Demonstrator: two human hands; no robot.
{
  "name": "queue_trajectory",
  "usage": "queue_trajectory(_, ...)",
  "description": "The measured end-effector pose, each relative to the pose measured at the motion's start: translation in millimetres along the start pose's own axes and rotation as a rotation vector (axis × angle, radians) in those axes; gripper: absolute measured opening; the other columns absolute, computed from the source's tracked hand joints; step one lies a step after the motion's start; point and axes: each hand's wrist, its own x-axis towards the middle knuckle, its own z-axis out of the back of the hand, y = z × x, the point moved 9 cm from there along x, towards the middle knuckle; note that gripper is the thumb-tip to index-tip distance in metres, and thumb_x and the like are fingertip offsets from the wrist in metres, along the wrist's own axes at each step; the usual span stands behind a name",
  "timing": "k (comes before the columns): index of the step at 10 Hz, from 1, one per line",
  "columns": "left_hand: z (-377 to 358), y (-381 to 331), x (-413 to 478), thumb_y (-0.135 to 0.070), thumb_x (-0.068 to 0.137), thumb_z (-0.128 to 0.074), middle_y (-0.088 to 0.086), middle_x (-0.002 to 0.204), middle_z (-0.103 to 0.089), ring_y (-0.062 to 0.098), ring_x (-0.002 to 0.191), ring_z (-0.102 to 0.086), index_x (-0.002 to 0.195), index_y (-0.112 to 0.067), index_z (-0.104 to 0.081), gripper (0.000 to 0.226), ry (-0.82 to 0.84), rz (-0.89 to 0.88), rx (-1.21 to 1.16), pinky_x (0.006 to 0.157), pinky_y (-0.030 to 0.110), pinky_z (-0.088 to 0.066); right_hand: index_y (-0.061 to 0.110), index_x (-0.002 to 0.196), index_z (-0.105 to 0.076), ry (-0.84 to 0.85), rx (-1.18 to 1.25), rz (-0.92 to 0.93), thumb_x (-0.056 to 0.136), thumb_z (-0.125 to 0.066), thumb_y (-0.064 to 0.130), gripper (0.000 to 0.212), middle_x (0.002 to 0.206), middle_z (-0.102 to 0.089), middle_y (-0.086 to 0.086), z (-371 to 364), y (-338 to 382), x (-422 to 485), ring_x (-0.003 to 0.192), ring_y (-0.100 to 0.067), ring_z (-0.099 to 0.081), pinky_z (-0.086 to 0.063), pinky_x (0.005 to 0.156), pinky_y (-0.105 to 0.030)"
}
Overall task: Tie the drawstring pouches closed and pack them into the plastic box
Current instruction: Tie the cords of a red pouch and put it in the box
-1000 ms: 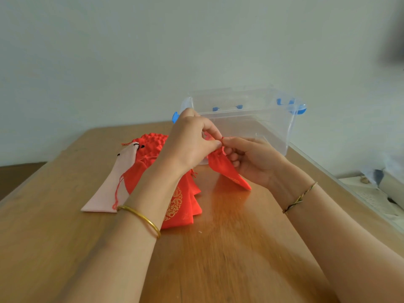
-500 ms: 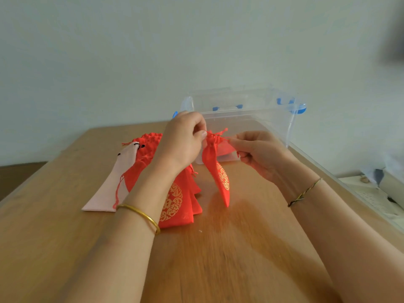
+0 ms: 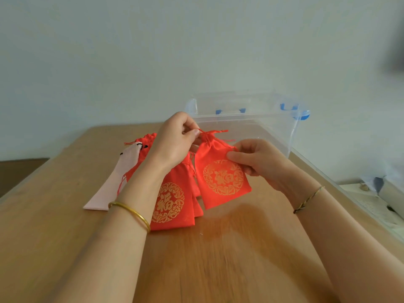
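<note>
The red satin drawstring pouch with gold roundel (image 3: 222, 176) is held above the wooden table (image 3: 229, 259), before the clear plastic box (image 3: 269, 127). Its gathered neck cord is pinched by the left hand (image 3: 175, 142); its side is pinched by the right hand (image 3: 255, 159). The knot should probably be drawn snug while the body is steadied.

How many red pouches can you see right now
3 at least: one red pouch held up in both hands, one with gold print on the table under the left wrist, one bunched behind it. More seem stacked between, partly hidden.
</note>
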Motion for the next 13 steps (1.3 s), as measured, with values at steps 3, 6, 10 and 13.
queue_trajectory(3,37.1,12.8,10.3,0.003,0.087,-0.051,0.006,0.072,-0.061,0.013,0.064,-0.063,0.088,-0.009,-0.057,0.013,-0.067,0.1,-0.007,0.052,0.021,-0.052,0.01,0.064,-0.058,-0.183,-0.014,0.05,0.083,-0.065,0.012,0.021,0.034,-0.04,0.003,38.8,84.3,37.3,0.034,-0.009,-0.033,-0.025,0.039,-0.017)
queue_trajectory(6,49.7,44.5,25.2,-0.005,0.082,-0.061,-0.011,0.073,-0.059,0.004,0.068,-0.053,0.082,-0.019,-0.066,0.014,0.057,0.117,0.297,0.071,0.026,-0.041,0.009,0.058,-0.038,-0.127,-0.495,-0.327,0.095,-0.049,0.011,0.039,0.024,-0.036,0.001,51.4,53.9,142.9,0.02,-0.007,-0.031,-0.022,0.028,-0.011)
queue_trajectory(10,80.8,66.4,13.8,0.007,0.085,-0.049,0.004,0.1,-0.064,0.019,0.098,-0.058,0.09,-0.011,-0.068,0.027,-0.021,0.184,0.442,0.087,0.027,-0.042,-0.001,0.084,-0.063,-0.269,-0.619,0.052,0.082,-0.053,-0.003,0.011,0.073,-0.069,-0.014,26.6,109.7,133.0,0.052,-0.018,-0.063,-0.052,0.049,-0.024)
queue_trajectory(13,92.9,90.9,-15.8,-0.002,0.088,-0.051,0.017,0.131,-0.044,0.035,0.12,-0.048,0.119,-0.011,-0.059,0.033,0.004,0.311,0.632,0.102,0.039,-0.039,-0.005,0.082,-0.063,0.153,-0.338,0.177,0.082,-0.046,-0.003,0.017,0.061,-0.063,-0.012,-117.6,72.5,30.4,0.051,-0.023,-0.06,-0.051,0.047,-0.025)
